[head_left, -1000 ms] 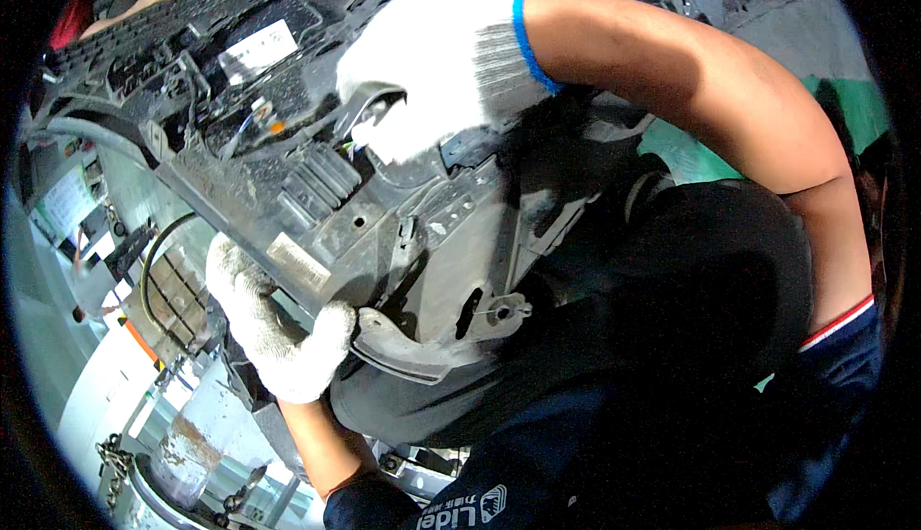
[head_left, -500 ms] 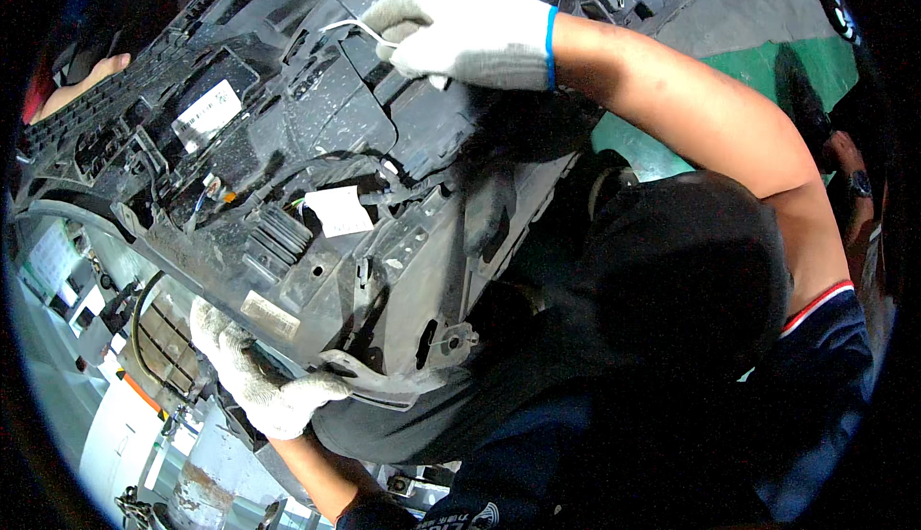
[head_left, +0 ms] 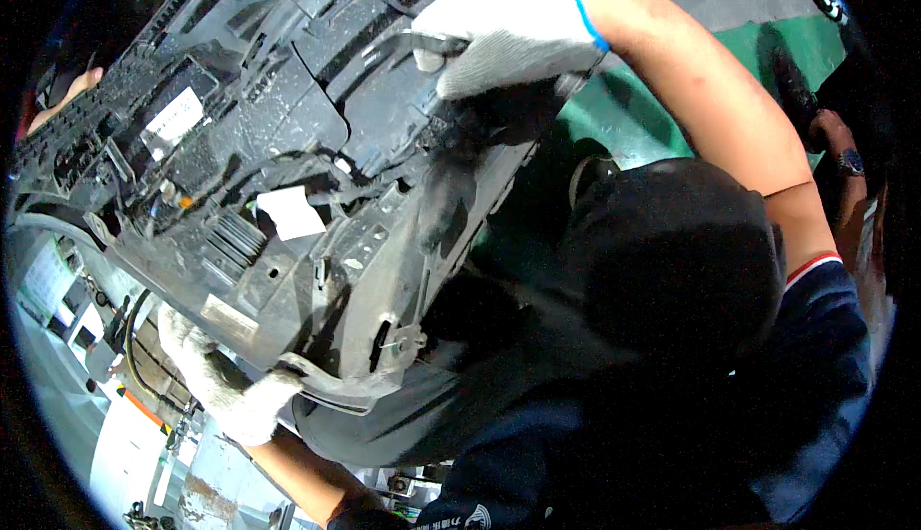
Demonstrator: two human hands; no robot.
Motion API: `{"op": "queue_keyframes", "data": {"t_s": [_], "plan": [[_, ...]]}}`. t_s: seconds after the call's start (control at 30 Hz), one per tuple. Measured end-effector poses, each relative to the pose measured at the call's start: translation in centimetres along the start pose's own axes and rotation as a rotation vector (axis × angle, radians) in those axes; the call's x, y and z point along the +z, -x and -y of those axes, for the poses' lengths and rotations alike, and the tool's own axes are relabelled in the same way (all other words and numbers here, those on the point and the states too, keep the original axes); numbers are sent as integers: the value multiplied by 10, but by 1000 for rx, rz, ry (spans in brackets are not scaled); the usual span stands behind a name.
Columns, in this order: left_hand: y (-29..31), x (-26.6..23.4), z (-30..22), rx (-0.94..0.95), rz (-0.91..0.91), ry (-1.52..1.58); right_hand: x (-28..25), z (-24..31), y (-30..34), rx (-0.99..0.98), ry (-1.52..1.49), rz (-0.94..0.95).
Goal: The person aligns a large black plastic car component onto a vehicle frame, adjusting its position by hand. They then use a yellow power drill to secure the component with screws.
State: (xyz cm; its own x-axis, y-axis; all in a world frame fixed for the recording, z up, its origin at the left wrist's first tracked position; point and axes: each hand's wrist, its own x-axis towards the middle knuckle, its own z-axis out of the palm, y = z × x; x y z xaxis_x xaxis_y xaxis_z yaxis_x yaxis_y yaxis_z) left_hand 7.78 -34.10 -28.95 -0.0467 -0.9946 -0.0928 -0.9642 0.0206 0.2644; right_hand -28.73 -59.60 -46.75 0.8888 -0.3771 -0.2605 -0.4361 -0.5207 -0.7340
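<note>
A large black moulded plastic car part (head_left: 288, 98), bumper-like, with ribs, brackets and wiring, slants across the left and upper middle. My left hand (head_left: 225, 376), in a white knit glove, grips its lower edge beside a pale label (head_left: 228, 317); the thumb lies against the end bracket and some fingers are partly hidden. Over the part's upper side is my right hand (head_left: 513, 31), in a white glove with a blue cuff. Its fingers are curled round a slim curved dark strip (head_left: 389, 43), whose free end points left over the part. The strip's exact kind cannot be made out.
A white paper (head_left: 292, 213) lies by the wiring, and a white label (head_left: 175, 122) sticks further up. At the far left is another person's hand (head_left: 86, 82); a second person's hand with a wristwatch (head_left: 833, 134) shows at the far right. Green floor (head_left: 624, 127) lies beyond.
The part has shifted left in the picture. My right hand has moved right relative to it, and the slim strip moved with the hand, turning from bright to dark. My left hand keeps its grip.
</note>
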Motion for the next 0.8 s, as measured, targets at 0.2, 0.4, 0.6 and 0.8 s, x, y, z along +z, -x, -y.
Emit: {"op": "queue_keyframes", "data": {"t_s": [0.2, 0.4, 0.6, 0.8], "plan": [[-20, 9, 22, 67, -153, -81, -12, 20, 33, -107, -422, 170], [-21, 31, 39, -158, -745, 928, 23, 33, 25, -278, -310, 139], [-78, -3, 17, -115, -522, 943, 4, 75, 76, -264, -287, -17], [-121, -31, 36, 103, -359, 1075, 10, 78, 79, -399, -235, -271]]}}
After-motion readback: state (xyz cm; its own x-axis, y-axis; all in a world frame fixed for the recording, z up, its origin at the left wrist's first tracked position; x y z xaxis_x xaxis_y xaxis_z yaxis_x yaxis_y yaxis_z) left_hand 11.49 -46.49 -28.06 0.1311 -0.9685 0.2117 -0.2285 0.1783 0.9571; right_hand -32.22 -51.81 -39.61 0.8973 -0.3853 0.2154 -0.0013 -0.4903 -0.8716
